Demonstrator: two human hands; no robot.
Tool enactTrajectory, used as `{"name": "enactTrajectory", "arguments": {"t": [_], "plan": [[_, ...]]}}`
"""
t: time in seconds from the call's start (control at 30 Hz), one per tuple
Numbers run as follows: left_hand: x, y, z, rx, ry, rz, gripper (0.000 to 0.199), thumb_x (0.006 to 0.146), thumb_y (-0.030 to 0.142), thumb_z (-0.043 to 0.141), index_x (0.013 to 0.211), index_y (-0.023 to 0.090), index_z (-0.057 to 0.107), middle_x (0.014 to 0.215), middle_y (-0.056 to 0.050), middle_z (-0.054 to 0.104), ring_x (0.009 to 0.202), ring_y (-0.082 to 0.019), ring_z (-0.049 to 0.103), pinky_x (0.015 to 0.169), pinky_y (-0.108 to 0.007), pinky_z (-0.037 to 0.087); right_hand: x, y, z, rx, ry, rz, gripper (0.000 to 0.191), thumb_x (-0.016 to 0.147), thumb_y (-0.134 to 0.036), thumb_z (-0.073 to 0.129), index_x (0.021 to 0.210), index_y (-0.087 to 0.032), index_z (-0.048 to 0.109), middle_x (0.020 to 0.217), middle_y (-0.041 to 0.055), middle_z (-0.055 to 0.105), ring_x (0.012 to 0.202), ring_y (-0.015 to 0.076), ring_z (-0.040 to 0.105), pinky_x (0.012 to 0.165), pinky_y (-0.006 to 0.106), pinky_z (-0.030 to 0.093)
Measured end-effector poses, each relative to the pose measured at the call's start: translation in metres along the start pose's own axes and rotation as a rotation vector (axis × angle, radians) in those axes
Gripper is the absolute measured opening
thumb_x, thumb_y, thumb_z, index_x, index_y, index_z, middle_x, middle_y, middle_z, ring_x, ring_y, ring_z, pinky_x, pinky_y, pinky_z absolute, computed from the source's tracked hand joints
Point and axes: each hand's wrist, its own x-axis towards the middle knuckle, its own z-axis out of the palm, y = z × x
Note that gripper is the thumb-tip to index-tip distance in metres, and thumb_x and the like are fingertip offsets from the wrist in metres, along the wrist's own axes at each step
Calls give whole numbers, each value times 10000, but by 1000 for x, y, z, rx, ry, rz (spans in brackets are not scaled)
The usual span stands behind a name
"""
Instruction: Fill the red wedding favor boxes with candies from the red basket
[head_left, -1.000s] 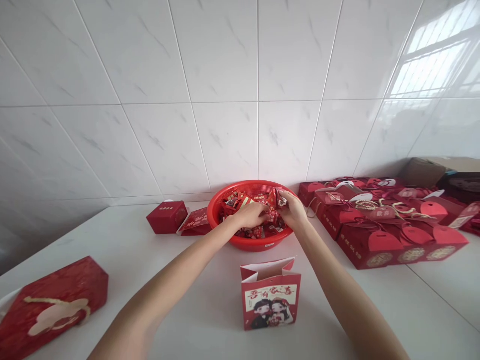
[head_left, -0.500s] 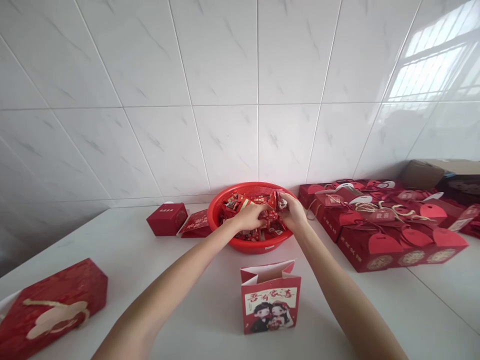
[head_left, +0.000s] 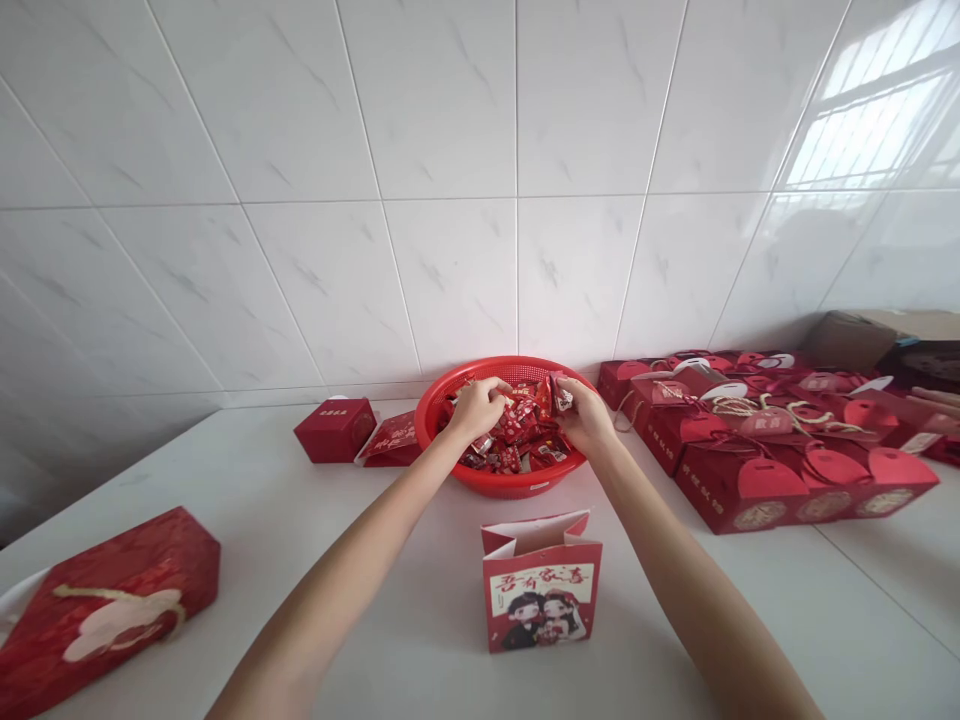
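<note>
A red plastic basket [head_left: 501, 486] stands by the wall, filled with small wrapped candies [head_left: 525, 440] in mostly red wrappers. Over its left part is my left hand [head_left: 480, 408], fingers curled together; anything between them is hidden. At the right rim my right hand [head_left: 588, 414] grips a few candy packets [head_left: 557, 392] between thumb and fingers. In front of the basket, a red paper gift bag [head_left: 541, 598] with a cartoon couple printed on it stands upright, its top open. Neither hand touches the bag.
Several red gift boxes [head_left: 757, 490] with cords stand in rows at right, a cardboard box [head_left: 862, 340] behind them. A red box [head_left: 335, 430] and a flat red packet [head_left: 390, 438] lie left of the basket. Another red bag [head_left: 142, 590] lies front left. Another person's fingers [head_left: 941, 402] show at the right edge.
My left hand has moved left and slightly up from the middle of the candies, uncovering them. My right hand stays at the right rim with its packets. Fingers have appeared at the right edge.
</note>
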Motion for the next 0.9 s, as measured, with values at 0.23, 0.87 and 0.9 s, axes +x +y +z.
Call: {"name": "enactTrajectory", "arguments": {"t": [0.23,0.87,0.9], "plan": [[2,-4,3,-138,23,31,250,775,86,573,942,187,728,916,-41,765,861,-220,710,831,-331,564,-5,-4,3,25,-30,62,229,563,-240,841,610,-217,618,606,-43,646,583,130,577,507,235,452],[-19,7,-21,-651,59,147,407,804,434,663,1119,178,647,1153,-113,727,1102,-252,683,986,-391,540,-22,-18,12,-60,-287,44,350,526,-345,956,744,-193,730,726,-17,708,632,125,603,529,228,457],[-31,11,-28,-643,76,160,407,819,448,650,1130,186,649,1183,-112,718,1139,-258,666,999,-392,533,-24,-23,13,-68,-297,27,340,538,-348,954,741,-193,730,730,-14,709,637,126,604,536,229,461]]}}
